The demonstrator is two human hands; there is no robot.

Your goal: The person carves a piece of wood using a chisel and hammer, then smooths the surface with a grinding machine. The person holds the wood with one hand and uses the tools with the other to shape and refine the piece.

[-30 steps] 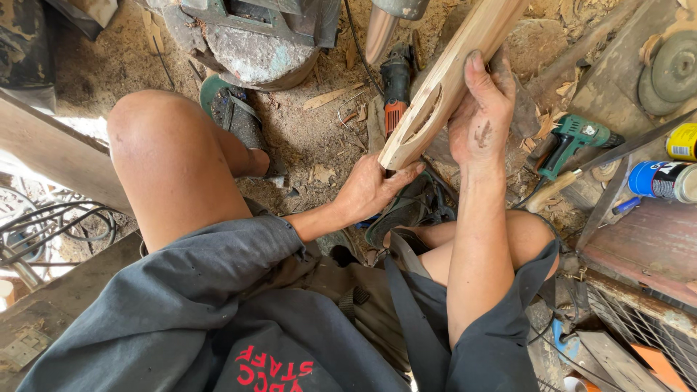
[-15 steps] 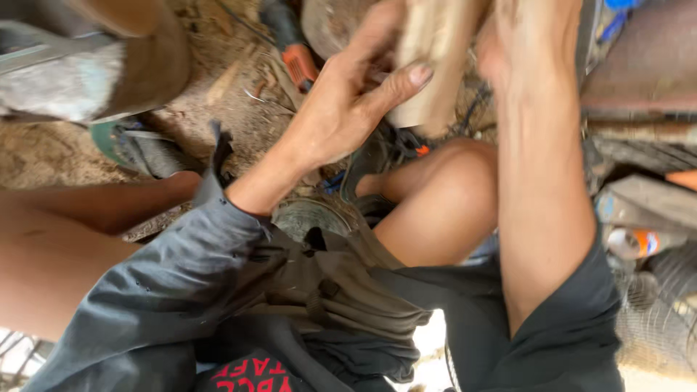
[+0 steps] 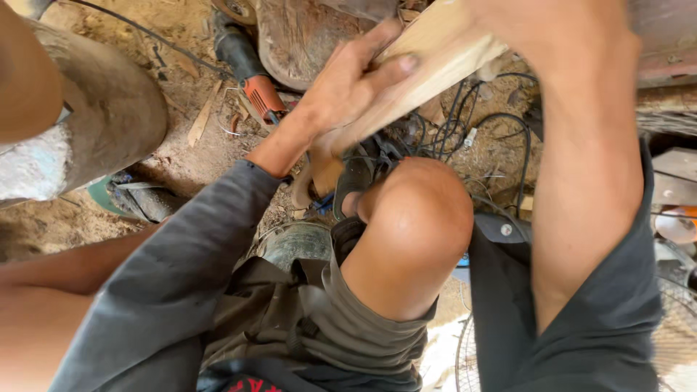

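Observation:
My left hand (image 3: pixel 348 87) is closed around a pale, shaped wooden piece (image 3: pixel 435 72); the thumb lies along its upper face. The wood slants from just above my raised right knee (image 3: pixel 414 218) up to the top right. My right hand (image 3: pixel 537 29) sits over its upper end at the top edge of the view. The fingers are cut off there, and the forearm runs down the right side. I am sitting low on a dirt floor in a dark grey shirt and shorts.
An orange and black power tool (image 3: pixel 254 87) lies on the dirt beyond my left hand. Tangled black cables (image 3: pixel 479 131) spread behind the knee. A thick log (image 3: pixel 109 109) stands at left, with a green sandal (image 3: pixel 123 196) below it. A fan grille (image 3: pixel 668 334) shows at bottom right.
The view has swung down and closer. My left hand has gone from touching the lower end of the wood to gripping it; the right hand has kept hold higher up.

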